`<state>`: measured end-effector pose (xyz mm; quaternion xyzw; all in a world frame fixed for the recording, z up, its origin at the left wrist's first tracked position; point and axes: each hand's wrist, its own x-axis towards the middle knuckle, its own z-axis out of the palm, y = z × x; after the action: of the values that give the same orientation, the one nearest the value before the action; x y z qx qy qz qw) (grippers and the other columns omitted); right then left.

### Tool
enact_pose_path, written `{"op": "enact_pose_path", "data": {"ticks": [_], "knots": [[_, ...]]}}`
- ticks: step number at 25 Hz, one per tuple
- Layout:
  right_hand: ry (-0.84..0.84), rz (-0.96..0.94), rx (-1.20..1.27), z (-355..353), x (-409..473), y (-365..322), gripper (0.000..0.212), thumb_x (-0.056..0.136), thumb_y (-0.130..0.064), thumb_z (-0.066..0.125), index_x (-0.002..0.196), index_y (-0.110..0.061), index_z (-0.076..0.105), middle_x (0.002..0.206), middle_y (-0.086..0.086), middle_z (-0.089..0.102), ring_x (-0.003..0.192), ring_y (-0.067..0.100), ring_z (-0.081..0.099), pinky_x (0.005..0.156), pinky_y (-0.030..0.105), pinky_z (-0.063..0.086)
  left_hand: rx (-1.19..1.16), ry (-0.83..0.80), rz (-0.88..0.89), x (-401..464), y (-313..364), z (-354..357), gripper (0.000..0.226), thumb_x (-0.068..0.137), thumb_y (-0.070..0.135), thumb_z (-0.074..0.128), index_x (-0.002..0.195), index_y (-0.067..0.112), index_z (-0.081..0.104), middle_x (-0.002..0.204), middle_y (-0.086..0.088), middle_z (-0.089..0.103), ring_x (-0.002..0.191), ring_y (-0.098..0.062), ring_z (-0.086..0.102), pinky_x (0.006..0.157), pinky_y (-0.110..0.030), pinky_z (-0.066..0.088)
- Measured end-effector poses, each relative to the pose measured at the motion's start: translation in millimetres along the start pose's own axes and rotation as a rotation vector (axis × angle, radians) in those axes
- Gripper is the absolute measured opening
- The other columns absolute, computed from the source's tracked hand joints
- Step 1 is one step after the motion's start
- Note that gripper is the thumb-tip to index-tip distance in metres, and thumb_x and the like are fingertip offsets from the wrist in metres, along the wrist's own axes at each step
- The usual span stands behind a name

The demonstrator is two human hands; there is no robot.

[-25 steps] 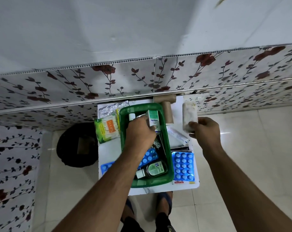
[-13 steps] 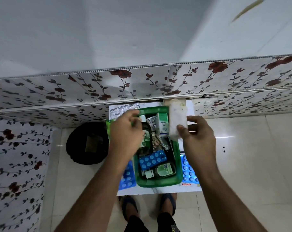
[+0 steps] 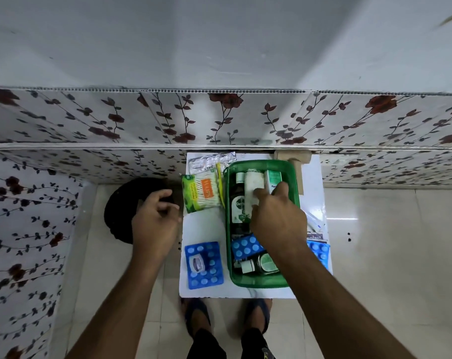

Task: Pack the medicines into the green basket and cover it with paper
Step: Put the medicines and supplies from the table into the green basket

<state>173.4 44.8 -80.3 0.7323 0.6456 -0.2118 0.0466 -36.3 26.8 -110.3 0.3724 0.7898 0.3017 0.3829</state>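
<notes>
Green basket (image 3: 261,279), centre frame: right hand (image 3: 278,221) fingers closed on white roll (image 3: 252,187), lowering it inside; left hand (image 3: 155,221) half-curled, empty. Next: release, fetch cotton buds (image 3: 201,193).

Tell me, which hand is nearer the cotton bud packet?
Left. The left hand hovers just beside the cotton bud packet, off the table; the right hand is inside the green basket.
</notes>
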Motion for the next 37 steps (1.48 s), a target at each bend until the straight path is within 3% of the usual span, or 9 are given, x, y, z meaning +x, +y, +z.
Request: {"op": "enact_pose_path", "data": {"ticks": [3, 6, 9, 12, 16, 21, 25, 29, 37], "knots": [[-0.006, -0.028, 0.030, -4.4, -1.3, 0.1, 0.039, 0.086, -0.016, 0.055, 0.125, -0.020, 0.059, 0.116, 0.009, 0.048, 0.079, 0.035, 0.067, 0.064, 0.035, 0.049, 0.003, -0.024, -0.007, 2.2, -4.3, 0.1, 0.027, 0.087, 0.007, 0.061, 0.111, 0.020, 0.063, 0.082, 0.002, 0.069, 0.075, -0.023, 0.069, 0.074, -0.042, 0.058], [0.286, -0.046, 0.208, -26.4, -7.6, 15.5, 0.025, 0.087, -0.024, 0.056, 0.111, -0.022, 0.066, 0.107, 0.005, 0.061, 0.071, 0.031, 0.065, 0.063, 0.036, 0.054, 0.094, -0.029, -0.028, 17.3, 0.8, 5.7, 0.032, 0.085, 0.022, 0.068, 0.116, 0.017, 0.062, 0.092, 0.000, 0.070, 0.082, -0.017, 0.066, 0.070, -0.030, 0.051], [0.421, 0.193, 0.494, -43.4, 6.5, 53.7, 0.020, 0.087, -0.024, 0.057, 0.101, -0.021, 0.070, 0.083, 0.000, 0.065, 0.073, 0.028, 0.063, 0.064, 0.030, 0.041, 0.166, -0.118, -0.136, 31.9, 11.3, 18.5, 0.041, 0.081, 0.037, 0.073, 0.112, 0.015, 0.059, 0.094, 0.002, 0.066, 0.086, -0.019, 0.064, 0.075, -0.035, 0.052], [0.251, 0.374, 0.538, -26.2, 38.4, 85.5, 0.025, 0.088, -0.022, 0.060, 0.111, -0.016, 0.068, 0.072, -0.007, 0.062, 0.084, 0.029, 0.064, 0.070, 0.028, 0.037, 0.193, -0.142, -0.194, 37.0, 15.3, 31.6, 0.039, 0.076, 0.043, 0.077, 0.096, 0.017, 0.056, 0.080, 0.011, 0.057, 0.079, -0.016, 0.059, 0.068, -0.032, 0.045], [0.052, 0.422, 0.543, 3.1, 71.3, 96.3, 0.045, 0.085, -0.040, 0.064, 0.123, -0.016, 0.062, 0.097, 0.003, 0.073, 0.107, 0.028, 0.065, 0.085, 0.034, 0.048, 0.212, -0.099, -0.184, 43.5, 14.0, 41.4, 0.041, 0.072, 0.040, 0.081, 0.088, 0.012, 0.057, 0.076, 0.006, 0.058, 0.072, -0.017, 0.058, 0.060, -0.032, 0.042], [0.044, 0.398, 0.562, 3.9, 79.9, 86.9, 0.032, 0.087, -0.037, 0.061, 0.094, -0.009, 0.074, 0.097, 0.016, 0.075, 0.096, 0.036, 0.067, 0.084, 0.040, 0.054, 0.155, -0.060, -0.183, 37.3, 23.3, 39.9, 0.041, 0.071, 0.033, 0.083, 0.088, 0.013, 0.052, 0.078, 0.003, 0.059, 0.074, -0.019, 0.058, 0.059, -0.032, 0.041], [-0.014, 0.375, 0.584, -5.5, 81.8, 87.6, 0.031, 0.086, -0.032, 0.062, 0.087, -0.004, 0.077, 0.084, 0.016, 0.074, 0.085, 0.034, 0.068, 0.080, 0.039, 0.055, -0.023, 0.053, -0.155, 23.0, 35.8, 14.5, 0.042, 0.075, 0.021, 0.080, 0.111, 0.023, 0.059, 0.098, 0.000, 0.071, 0.088, -0.019, 0.068, 0.081, -0.037, 0.054], [0.137, 0.437, 0.712, -22.1, 63.6, 88.7, 0.025, 0.084, -0.042, 0.061, 0.080, -0.020, 0.072, 0.069, -0.009, 0.065, 0.079, 0.022, 0.063, 0.074, 0.030, 0.045, -0.170, -0.099, -0.099, -26.1, 77.5, -11.5, 0.058, 0.083, 0.012, 0.072, 0.131, 0.033, 0.048, 0.097, 0.007, 0.072, 0.083, -0.008, 0.070, 0.067, -0.028, 0.053], [0.297, 0.478, 0.893, -42.0, 13.4, 110.2, 0.026, 0.077, -0.034, 0.067, 0.100, -0.023, 0.072, 0.088, -0.008, 0.071, 0.082, 0.014, 0.065, 0.075, 0.028, 0.049, 0.557, -0.470, 0.138, -101.1, 77.1, 65.3, 0.047, 0.087, 0.024, 0.064, 0.127, 0.032, 0.042, 0.104, -0.002, 0.066, 0.087, -0.024, 0.062, 0.068, -0.031, 0.043]]}}
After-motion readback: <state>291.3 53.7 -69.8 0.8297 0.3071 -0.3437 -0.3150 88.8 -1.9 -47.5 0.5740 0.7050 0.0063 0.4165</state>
